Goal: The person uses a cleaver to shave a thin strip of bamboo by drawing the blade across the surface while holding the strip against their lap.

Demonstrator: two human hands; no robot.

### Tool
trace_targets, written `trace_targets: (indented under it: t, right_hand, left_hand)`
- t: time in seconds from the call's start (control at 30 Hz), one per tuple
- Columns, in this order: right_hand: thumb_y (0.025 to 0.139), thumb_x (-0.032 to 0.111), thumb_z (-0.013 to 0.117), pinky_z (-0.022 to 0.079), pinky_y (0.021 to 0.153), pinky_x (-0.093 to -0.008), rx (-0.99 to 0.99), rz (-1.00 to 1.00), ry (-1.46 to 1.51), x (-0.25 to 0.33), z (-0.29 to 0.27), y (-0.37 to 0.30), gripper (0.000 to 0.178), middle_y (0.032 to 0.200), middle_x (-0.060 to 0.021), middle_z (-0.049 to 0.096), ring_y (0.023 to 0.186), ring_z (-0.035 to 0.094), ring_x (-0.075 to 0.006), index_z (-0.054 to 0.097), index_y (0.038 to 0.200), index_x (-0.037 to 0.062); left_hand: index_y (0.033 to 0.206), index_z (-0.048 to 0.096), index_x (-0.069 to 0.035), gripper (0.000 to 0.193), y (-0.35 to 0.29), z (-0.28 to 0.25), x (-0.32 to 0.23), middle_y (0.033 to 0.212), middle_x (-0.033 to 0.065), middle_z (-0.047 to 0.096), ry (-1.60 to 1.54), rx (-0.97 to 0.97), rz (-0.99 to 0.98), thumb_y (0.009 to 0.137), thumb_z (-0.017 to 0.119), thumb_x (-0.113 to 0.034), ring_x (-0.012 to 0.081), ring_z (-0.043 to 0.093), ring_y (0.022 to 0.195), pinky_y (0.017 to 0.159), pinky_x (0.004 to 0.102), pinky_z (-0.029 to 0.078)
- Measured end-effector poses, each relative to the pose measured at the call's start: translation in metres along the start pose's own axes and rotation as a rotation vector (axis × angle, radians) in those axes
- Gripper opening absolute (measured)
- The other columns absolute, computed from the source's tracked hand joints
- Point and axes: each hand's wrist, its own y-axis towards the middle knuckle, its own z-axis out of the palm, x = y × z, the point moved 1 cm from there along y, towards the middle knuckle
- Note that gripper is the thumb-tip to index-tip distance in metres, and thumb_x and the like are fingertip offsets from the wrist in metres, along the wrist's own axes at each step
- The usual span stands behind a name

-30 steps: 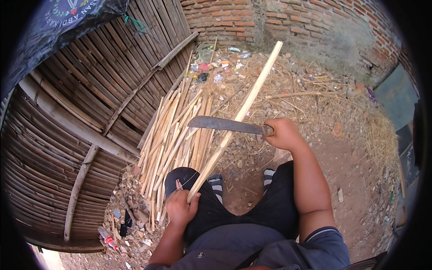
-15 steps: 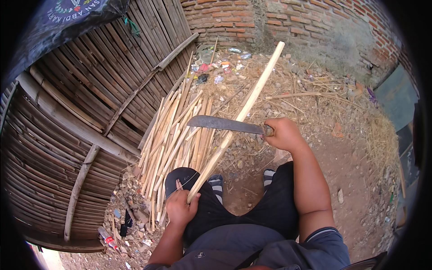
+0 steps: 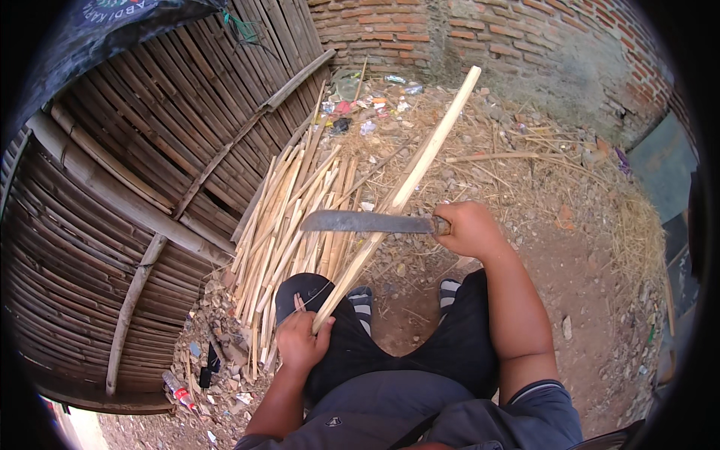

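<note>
My left hand (image 3: 302, 343) is closed around the lower end of a long pale bamboo strip (image 3: 433, 154), resting by my left knee. The strip slants up and away to the right. In my right hand (image 3: 474, 231) is the handle of a machete (image 3: 367, 222), its dark, wide blade pointing left. The blade lies across the strip around its middle; whether it bites into the wood I cannot tell. A black cap-like pad (image 3: 294, 291) covers my left knee beneath the strip's near end.
A pile of split bamboo strips (image 3: 289, 225) lies at left, beside a bamboo-slat wall (image 3: 180, 112). A brick wall (image 3: 525, 45) stands at the back, with litter (image 3: 367, 112) before it. Dry straw (image 3: 634, 232) lies at right. A plastic bottle (image 3: 180, 391) lies lower left.
The machete has moved down along the strip toward me, its blade now nearly level. My left hand still grips the strip's near end in about the same place.
</note>
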Motion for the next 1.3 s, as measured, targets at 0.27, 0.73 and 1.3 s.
trace_targets:
  t: [0.27, 0.73, 1.3]
  right_hand:
    - [0.072, 0.021, 0.082, 0.057, 0.074, -0.0506, -0.062, 0.179, 0.029, -0.017, -0.011, 0.003, 0.024, 0.082, -0.0168, 0.072, 0.083, 0.072, -0.0417, 0.07, 0.089, 0.0078]
    - [0.074, 0.02, 0.082, 0.056, 0.072, -0.0495, -0.045, 0.104, 0.05, -0.009, -0.01, 0.001, 0.022, 0.081, -0.0154, 0.072, 0.082, 0.072, -0.0396, 0.069, 0.087, 0.009]
    - [0.075, 0.026, 0.087, 0.056, 0.071, -0.0499, -0.006, 0.08, -0.007, 0.003, -0.014, -0.025, 0.026, 0.079, -0.0152, 0.073, 0.078, 0.071, -0.0403, 0.072, 0.088, 0.0093]
  left_hand:
    - [0.084, 0.067, -0.005, 0.026, 0.002, -0.003, -0.001, 0.073, 0.0133, 0.065, 0.021, 0.009, 0.005, 0.088, 0.084, -0.024, 0.0383, 0.065, 0.068, 0.063, 0.0498, 0.05]
    - [0.08, 0.065, -0.005, 0.03, -0.005, -0.006, 0.0, 0.071, 0.0158, 0.063, 0.018, 0.014, -0.042, 0.087, 0.085, -0.026, 0.0397, 0.063, 0.066, 0.06, 0.0499, 0.049]
    - [0.097, 0.065, -0.006, 0.027, -0.064, -0.066, -0.038, 0.07, 0.0191, 0.068, -0.092, 0.409, -0.38, 0.099, 0.075, -0.03, 0.0427, 0.07, 0.069, 0.064, 0.0491, 0.054]
